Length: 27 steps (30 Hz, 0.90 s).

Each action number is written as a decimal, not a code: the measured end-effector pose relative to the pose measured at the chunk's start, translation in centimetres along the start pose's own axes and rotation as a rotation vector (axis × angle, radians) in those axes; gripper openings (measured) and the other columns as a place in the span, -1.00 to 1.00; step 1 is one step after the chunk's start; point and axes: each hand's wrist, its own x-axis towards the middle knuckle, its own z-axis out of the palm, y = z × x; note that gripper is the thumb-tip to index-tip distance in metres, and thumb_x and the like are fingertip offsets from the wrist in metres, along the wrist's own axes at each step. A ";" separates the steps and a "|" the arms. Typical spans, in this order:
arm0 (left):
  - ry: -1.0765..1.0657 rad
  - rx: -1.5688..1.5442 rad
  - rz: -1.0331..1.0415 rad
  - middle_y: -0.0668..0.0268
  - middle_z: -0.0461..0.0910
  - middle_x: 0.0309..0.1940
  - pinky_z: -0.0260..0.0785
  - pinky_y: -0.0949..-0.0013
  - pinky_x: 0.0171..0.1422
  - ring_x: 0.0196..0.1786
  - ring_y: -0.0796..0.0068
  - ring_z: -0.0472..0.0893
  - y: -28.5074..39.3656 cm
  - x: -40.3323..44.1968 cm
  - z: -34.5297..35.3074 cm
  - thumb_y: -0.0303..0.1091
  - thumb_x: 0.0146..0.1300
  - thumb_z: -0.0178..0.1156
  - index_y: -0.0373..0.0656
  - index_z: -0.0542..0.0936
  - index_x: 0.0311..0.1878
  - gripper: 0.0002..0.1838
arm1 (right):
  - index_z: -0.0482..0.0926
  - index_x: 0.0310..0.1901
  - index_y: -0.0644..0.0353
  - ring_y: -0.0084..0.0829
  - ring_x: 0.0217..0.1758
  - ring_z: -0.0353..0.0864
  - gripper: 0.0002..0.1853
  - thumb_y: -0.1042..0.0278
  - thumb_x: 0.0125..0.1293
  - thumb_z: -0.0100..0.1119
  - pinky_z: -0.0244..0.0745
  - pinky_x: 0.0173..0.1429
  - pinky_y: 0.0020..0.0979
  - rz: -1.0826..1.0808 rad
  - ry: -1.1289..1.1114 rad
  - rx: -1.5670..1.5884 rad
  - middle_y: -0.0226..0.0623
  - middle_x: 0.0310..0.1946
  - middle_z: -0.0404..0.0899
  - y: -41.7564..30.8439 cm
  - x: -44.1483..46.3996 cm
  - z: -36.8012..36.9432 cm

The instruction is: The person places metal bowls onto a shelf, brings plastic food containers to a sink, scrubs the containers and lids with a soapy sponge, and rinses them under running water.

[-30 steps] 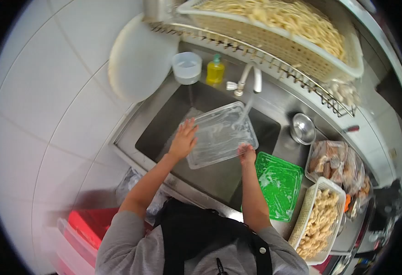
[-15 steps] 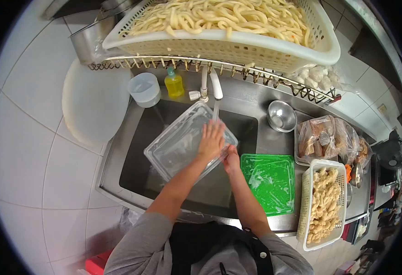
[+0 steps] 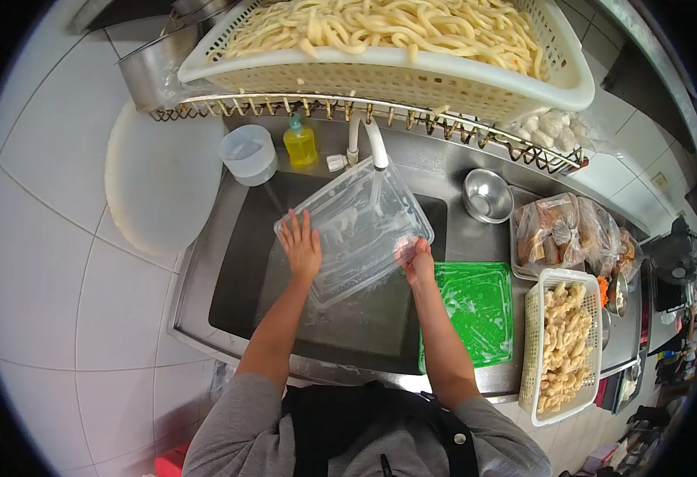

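Observation:
A clear rectangular plastic lid (image 3: 356,230) is tilted over the sink (image 3: 245,270), streaked with water and whitish suds. Water from the white faucet (image 3: 374,143) runs onto its upper part. My right hand (image 3: 418,262) grips the lid at its right corner, with the thumb and fingers closed on the rim. At the lid's left edge, my left hand (image 3: 302,248) lies flat with its fingers spread, touching the edge. Just right of the sink, a green plastic lid (image 3: 474,314) covered with suds rests on the steel counter, partly behind my right forearm.
Above the sink, a rack (image 3: 285,102) carries a white basket (image 3: 475,75) of thick noodles. Dish soap (image 3: 300,145) and a white tub (image 3: 248,157) stand behind the sink. To the right are a steel bowl (image 3: 487,196), bagged food (image 3: 551,230) and another filled basket (image 3: 533,342).
My left hand has moved from the lid's right part to its left edge. The lid has shifted right and turned under the stream, with my right hand still gripping it.

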 end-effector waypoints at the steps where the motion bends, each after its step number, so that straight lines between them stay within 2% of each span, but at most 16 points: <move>1: 0.003 0.000 -0.004 0.14 -0.14 0.53 -0.34 -0.17 0.53 0.52 -0.15 -0.13 1.0 1.2 0.1 -0.12 0.42 -0.17 0.12 0.07 0.50 -0.41 | 0.39 -0.04 0.10 -0.42 -0.24 0.60 -0.72 0.08 0.51 -0.18 0.61 -0.22 -0.31 0.001 -0.003 -0.004 -0.35 -0.21 0.56 0.2 -0.1 0.3; 3: 0.029 0.152 -0.060 0.20 -0.19 0.55 -0.37 -0.18 0.53 0.53 -0.11 -0.15 3.7 3.1 0.8 -0.13 0.43 -0.17 0.14 0.08 0.50 -0.42 | 0.39 -0.04 0.10 -0.40 -0.22 0.61 -0.72 0.08 0.51 -0.18 0.62 -0.21 -0.29 0.019 -0.016 0.002 -0.33 -0.20 0.56 0.7 -0.4 0.9; 8: 0.015 0.168 0.162 0.20 -0.07 0.52 -0.37 -0.22 0.52 0.52 -0.15 -0.11 10.0 3.5 3.0 -0.10 0.39 -0.14 0.12 0.13 0.48 -0.41 | 0.40 -0.05 0.03 -0.40 -0.24 0.61 -0.75 0.09 0.52 -0.21 0.59 -0.18 -0.26 0.147 0.025 -0.120 -0.37 -0.18 0.57 2.5 -2.8 2.4; 10: -0.069 -0.193 0.343 0.15 -0.09 0.52 -0.32 -0.15 0.54 0.52 -0.13 -0.09 11.1 1.6 4.3 -0.12 0.39 -0.12 0.03 0.13 0.47 -0.40 | 0.39 -0.02 -0.01 -0.39 -0.22 0.62 -0.76 0.10 0.53 -0.24 0.60 -0.15 -0.22 0.142 0.028 -0.074 -0.37 -0.14 0.58 4.2 -2.1 1.4; 11: -0.070 -0.194 0.347 0.15 -0.09 0.52 -0.32 -0.15 0.54 0.52 -0.13 -0.09 11.2 0.3 4.3 -0.12 0.39 -0.12 0.03 0.13 0.47 -0.40 | 0.39 -0.02 -0.01 -0.39 -0.22 0.62 -0.76 0.10 0.53 -0.24 0.60 -0.15 -0.22 0.141 0.030 -0.071 -0.37 -0.14 0.58 4.8 -1.6 0.2; 13: -0.248 -0.090 0.511 0.09 -0.06 0.51 -0.29 -0.09 0.55 0.52 -0.09 -0.08 11.9 -3.2 2.4 -0.21 0.35 -0.04 -0.03 0.14 0.47 -0.38 | 0.40 -0.06 0.06 -0.45 -0.30 0.59 -0.72 0.05 0.51 -0.19 0.61 -0.26 -0.37 0.123 -0.001 -0.006 -0.37 -0.26 0.56 3.9 -2.4 0.2; 14: -0.249 -0.091 0.514 0.09 -0.06 0.51 -0.29 -0.09 0.55 0.52 -0.09 -0.08 12.0 -4.9 1.2 -0.21 0.35 -0.04 -0.03 0.14 0.47 -0.38 | 0.40 -0.06 0.06 -0.45 -0.30 0.59 -0.72 0.05 0.51 -0.19 0.61 -0.26 -0.37 0.120 0.001 -0.004 -0.37 -0.26 0.56 3.4 -2.5 0.0; 16: -0.460 -0.225 0.514 0.07 -0.09 0.51 -0.20 -0.07 0.54 0.52 -0.06 -0.05 11.3 -8.2 -1.2 -0.24 0.32 0.03 0.05 0.15 0.47 -0.36 | 0.40 -0.07 0.09 -0.45 -0.27 0.60 -0.73 0.07 0.51 -0.15 0.62 -0.25 -0.36 0.055 -0.030 -0.024 -0.36 -0.26 0.56 2.4 -2.7 -0.3; 17: -0.464 -0.225 0.517 0.07 -0.09 0.51 -0.20 -0.07 0.54 0.52 -0.06 -0.05 10.1 -9.8 -1.0 -0.24 0.32 0.03 0.05 0.15 0.47 -0.36 | 0.40 -0.07 0.09 -0.45 -0.27 0.60 -0.73 0.07 0.51 -0.15 0.62 -0.25 -0.36 0.054 -0.026 -0.022 -0.36 -0.26 0.56 1.9 -2.8 0.0; 19: -0.274 0.184 0.419 0.01 0.26 0.36 0.17 -0.01 0.39 0.35 -0.05 0.32 7.5 -11.6 -0.7 -0.27 0.27 0.12 0.10 0.19 0.44 -0.34 | 0.37 0.04 0.16 -0.32 -0.16 0.64 -0.70 0.12 0.50 -0.11 0.65 -0.14 -0.25 0.121 -0.043 -0.273 -0.20 -0.11 0.58 0.1 -3.4 1.8; 20: -0.276 0.184 0.418 0.01 0.26 0.36 0.17 -0.01 0.39 0.35 -0.05 0.32 6.5 -11.8 -0.9 -0.27 0.27 0.12 0.10 0.19 0.44 -0.34 | 0.40 -0.03 0.21 -0.33 -0.14 0.65 -0.69 0.12 0.45 0.00 0.64 -0.09 -0.29 0.129 -0.167 -0.366 -0.18 -0.14 0.59 -0.8 -4.1 3.1; 22: -0.404 -0.307 -0.111 0.14 0.51 0.18 0.39 0.10 0.21 0.14 0.11 0.56 5.3 -11.4 -3.0 -0.34 0.28 0.10 0.04 0.37 0.31 -0.50 | 0.42 -0.01 0.20 -0.38 -0.19 0.65 -0.69 0.13 0.44 0.03 0.63 -0.13 -0.36 0.167 -0.260 -0.371 -0.22 -0.18 0.60 -1.9 -4.8 6.3; 23: -0.404 -0.308 -0.117 0.14 0.51 0.18 0.39 0.10 0.21 0.14 0.11 0.56 4.5 -10.7 -3.3 -0.34 0.28 0.10 0.04 0.37 0.31 -0.50 | 0.44 0.02 0.19 -0.43 -0.23 0.66 -0.69 0.14 0.42 0.07 0.62 -0.16 -0.43 0.205 -0.354 -0.374 -0.26 -0.23 0.61 -2.3 -4.6 7.6; 25: -0.411 -0.204 -0.321 0.20 0.67 -0.07 0.47 0.17 0.08 -0.05 0.20 0.68 2.5 -8.6 -3.0 -0.40 0.23 0.15 -0.05 0.45 0.21 -0.56 | 0.45 0.05 0.21 -0.43 -0.23 0.66 -0.67 0.16 0.41 0.08 0.62 -0.13 -0.43 0.106 -0.387 -0.404 -0.27 -0.23 0.62 -2.5 -1.3 9.1; 26: -0.403 -0.471 -0.353 0.17 0.63 0.00 0.45 0.17 0.11 0.01 0.22 0.65 0.8 -8.2 -1.8 -0.30 0.24 0.19 -0.03 0.44 0.22 -0.55 | 0.46 0.09 0.22 -0.43 -0.22 0.66 -0.65 0.18 0.40 0.10 0.61 -0.10 -0.43 0.002 -0.418 -0.432 -0.27 -0.24 0.63 -2.5 1.0 9.7; 27: -0.389 -0.739 -0.379 0.14 0.60 0.06 0.44 0.17 0.13 0.07 0.24 0.63 -1.3 -8.0 0.5 -0.20 0.25 0.23 -0.01 0.44 0.23 -0.52 | 0.43 0.13 0.23 -0.44 -0.12 0.64 -0.62 0.22 0.38 0.14 0.62 -0.06 -0.35 -0.020 -0.388 -0.448 -0.24 -0.10 0.60 -2.3 3.9 10.1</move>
